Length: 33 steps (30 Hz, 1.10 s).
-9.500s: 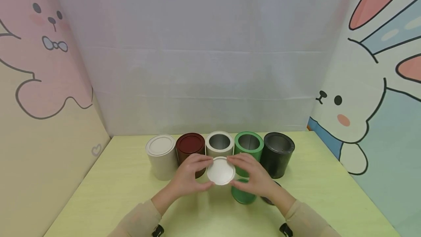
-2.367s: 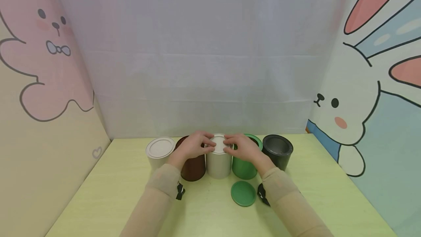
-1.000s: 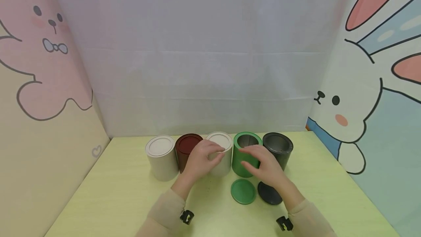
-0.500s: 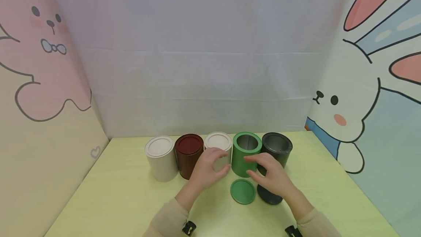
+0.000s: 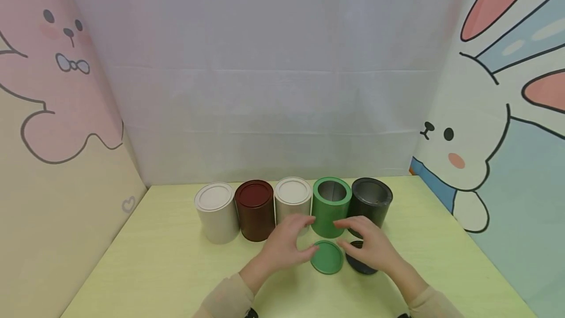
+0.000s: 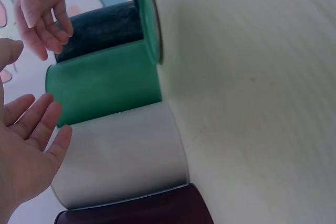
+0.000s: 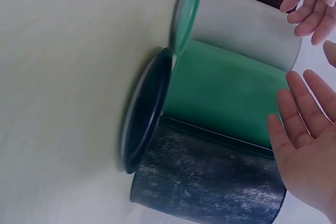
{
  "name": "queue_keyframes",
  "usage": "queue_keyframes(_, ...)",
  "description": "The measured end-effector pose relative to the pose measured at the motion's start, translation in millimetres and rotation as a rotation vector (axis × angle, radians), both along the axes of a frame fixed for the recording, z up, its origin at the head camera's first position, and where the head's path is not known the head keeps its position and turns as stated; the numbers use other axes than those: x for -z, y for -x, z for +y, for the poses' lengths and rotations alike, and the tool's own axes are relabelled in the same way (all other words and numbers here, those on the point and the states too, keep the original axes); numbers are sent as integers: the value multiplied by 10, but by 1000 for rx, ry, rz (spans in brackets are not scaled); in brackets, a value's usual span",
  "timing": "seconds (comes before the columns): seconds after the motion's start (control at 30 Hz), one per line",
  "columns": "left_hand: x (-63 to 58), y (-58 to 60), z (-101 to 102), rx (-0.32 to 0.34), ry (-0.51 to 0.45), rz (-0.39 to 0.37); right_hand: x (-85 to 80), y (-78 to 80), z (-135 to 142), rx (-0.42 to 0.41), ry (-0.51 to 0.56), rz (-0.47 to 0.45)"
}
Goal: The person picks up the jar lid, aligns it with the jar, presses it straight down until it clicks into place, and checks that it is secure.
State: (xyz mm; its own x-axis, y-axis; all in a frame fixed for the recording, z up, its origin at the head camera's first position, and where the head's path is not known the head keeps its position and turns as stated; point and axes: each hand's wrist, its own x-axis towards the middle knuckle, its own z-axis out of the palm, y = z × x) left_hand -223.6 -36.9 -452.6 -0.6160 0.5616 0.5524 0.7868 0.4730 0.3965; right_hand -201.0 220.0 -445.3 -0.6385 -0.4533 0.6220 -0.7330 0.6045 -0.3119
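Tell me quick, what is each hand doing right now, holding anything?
Left hand: open, fingers relaxed, holding nothing, just left of the green lid.
Right hand: open, holding nothing, above the black lid.

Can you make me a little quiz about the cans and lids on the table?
1. How many cans stand in the row?
2. True or false: the green can has its lid on.
3. Which lid lies between the left hand and the right hand? A red, B green, C white

Key: 1. Five. 2. False, it is open; the green lid lies on the table. 3. B.
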Motion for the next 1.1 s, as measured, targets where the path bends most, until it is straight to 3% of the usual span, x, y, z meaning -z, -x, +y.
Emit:
queue_keyframes(0.17, 90, -20, 31, -11, 164, 6, 60, -24, 54, -18, -20, -34)
queue_keyframes(0.3, 143, -31, 51, -6, 239, -11, 111, -19, 86, -32, -56, -42)
queue_keyframes(0.57, 234, -38, 79, -13, 285, -76, 241, 11, 148, -20, -149, -64)
queue_keyframes(1.1, 433, 10, 148, -30, 337, -50, 418, 25, 187, -15, -278, -106)
